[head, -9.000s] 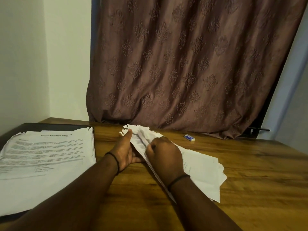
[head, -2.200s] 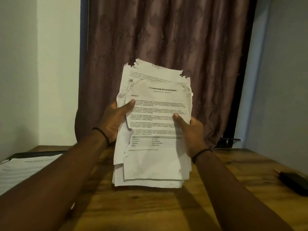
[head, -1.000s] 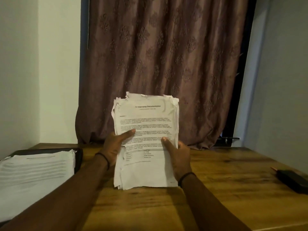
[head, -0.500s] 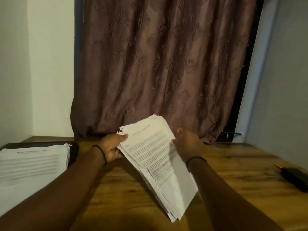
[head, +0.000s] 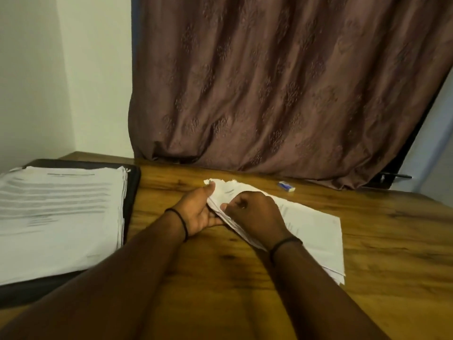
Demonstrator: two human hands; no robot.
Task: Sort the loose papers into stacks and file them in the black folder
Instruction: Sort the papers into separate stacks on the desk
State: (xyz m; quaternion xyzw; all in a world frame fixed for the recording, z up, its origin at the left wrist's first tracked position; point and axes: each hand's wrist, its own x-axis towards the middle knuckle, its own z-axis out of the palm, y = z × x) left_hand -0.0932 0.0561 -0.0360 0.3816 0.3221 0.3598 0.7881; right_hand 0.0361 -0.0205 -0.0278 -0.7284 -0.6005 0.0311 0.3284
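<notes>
Your left hand (head: pixel 198 213) is at the left edge of the loose papers (head: pixel 316 231), palm turned up. Its fingers are tucked under the sheets and its thumb is laid over the ragged far corner, so it grips the pile from that side. Your right hand (head: pixel 255 214) sits just beside it, knuckles toward you, with its fingers curled down onto the same edge and pinching sheets; how many it holds cannot be told. The left edge of the pile is lifted off the bench (head: pixel 220 271), while the right and near part lies flat on the wood, sheets slightly fanned at the near right corner. The top sheet carries printed text, too blurred to read. The black folder (head: pixel 134 185) lies open on the left of the bench, well apart from your hands. It holds a thick filed stack (head: pixel 58 212) of printed sheets, roughly squared, which covers most of the inside so that only the folder's dark rim shows along the far, right and near sides. A small white and blue object (head: pixel 286 186) lies on the bench beyond the loose papers, near the hem of the brown curtain (head: pixel 269 94). Each wrist carries a thin dark band.
</notes>
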